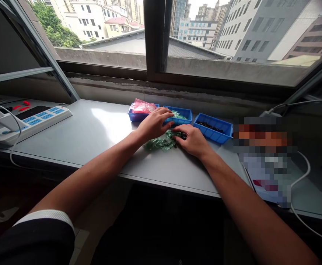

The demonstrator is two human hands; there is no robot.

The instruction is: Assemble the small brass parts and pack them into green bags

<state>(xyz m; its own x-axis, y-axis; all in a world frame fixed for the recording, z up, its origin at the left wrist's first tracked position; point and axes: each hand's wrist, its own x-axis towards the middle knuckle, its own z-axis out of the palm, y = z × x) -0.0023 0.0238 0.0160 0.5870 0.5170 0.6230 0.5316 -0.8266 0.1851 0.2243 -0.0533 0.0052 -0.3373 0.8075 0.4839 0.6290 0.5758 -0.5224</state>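
On the grey table lies a loose heap of small green clear-plastic packets (161, 142). My right hand (192, 139) rests at the heap's right side, fingers bent round some of the packets; its fingertips are partly hidden among them. Just behind the heap, my left hand (154, 122) reaches over the near left edge of the middle blue bin (187, 117), fingers stretched and thumb apart, with nothing visible in it. More green packets (176, 114) lie in that bin. To its left, a blue bin (136, 117) holds a pink plastic bag (143, 106).
A third blue bin (219, 137) with small black pieces (209, 126) stands right of the middle one. At the left is a white power strip (41, 123) with a plugged-in charger and cable. Blurred items (263, 147) and a white cable (306, 173) lie right. Behind is a window.
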